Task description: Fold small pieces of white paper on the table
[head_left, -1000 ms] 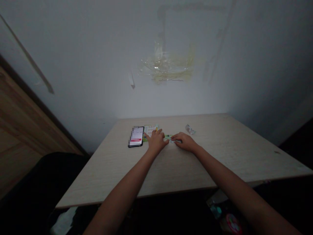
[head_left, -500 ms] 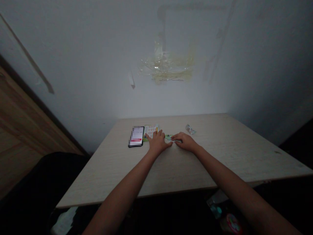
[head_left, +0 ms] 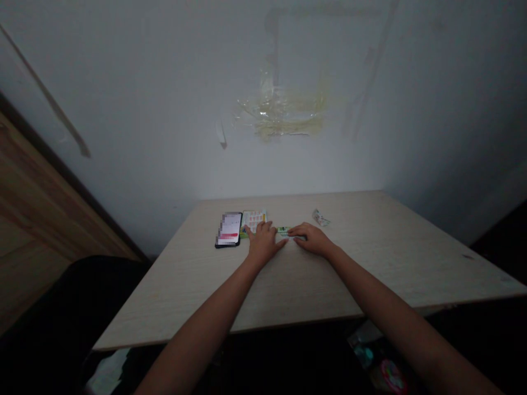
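Note:
A small green-and-white printed paper [head_left: 284,230] lies flat on the table between my hands. My left hand [head_left: 262,241] rests palm down at its left side with the fingers spread, the thumb reaching toward the paper's near edge. Partly under those left fingertips is a white printed sheet with a green edge [head_left: 254,216]; whether it joins the green piece is hidden by the hand. My right hand [head_left: 310,239] has its fingers bent and pressed together on the right end of the green-and-white paper, thumb at the near edge.
A phone [head_left: 229,229] with a lit screen lies left of the printed sheet. A crumpled clear wrapper [head_left: 321,218] lies beyond my right hand. The pale wooden table [head_left: 197,285] meets a wall with peeling tape [head_left: 284,112]. Below its front edge are a few dim items [head_left: 391,376].
Both hands stay almost in place. My left hand has shifted very slightly left, and its thumb has drawn back a little from the right fingertips.

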